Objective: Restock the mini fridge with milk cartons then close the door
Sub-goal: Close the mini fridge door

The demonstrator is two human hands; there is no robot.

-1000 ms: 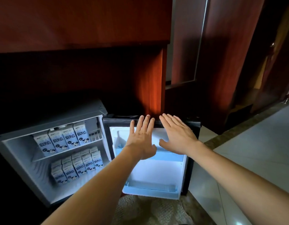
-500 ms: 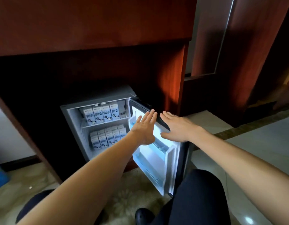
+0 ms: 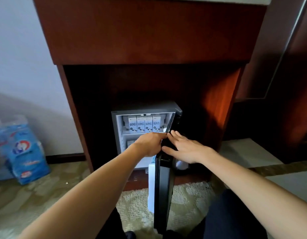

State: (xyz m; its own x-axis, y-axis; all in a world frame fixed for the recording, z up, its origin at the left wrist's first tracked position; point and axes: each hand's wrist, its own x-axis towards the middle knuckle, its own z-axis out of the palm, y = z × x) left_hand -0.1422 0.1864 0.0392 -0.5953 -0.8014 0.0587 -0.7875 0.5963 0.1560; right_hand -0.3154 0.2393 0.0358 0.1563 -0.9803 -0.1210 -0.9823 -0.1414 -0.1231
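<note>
Milk cartons (image 3: 144,124) line the upper shelf of the mini fridge (image 3: 115,130), so restocking looks done. Its door (image 3: 164,187) stands half open; the right hand (image 3: 185,149) lies flat, fingers straight, on its outer face and the left hand (image 3: 149,144) touches the inner edge with outstretched fingers, likely to swing it closed.

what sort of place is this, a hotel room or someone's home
Most likely a hotel guest room, though I can't be sure: a mini fridge sits tucked into a niche of a dark wooden cabinet, and its top shelf holds a row of identical milk cartons.
</note>
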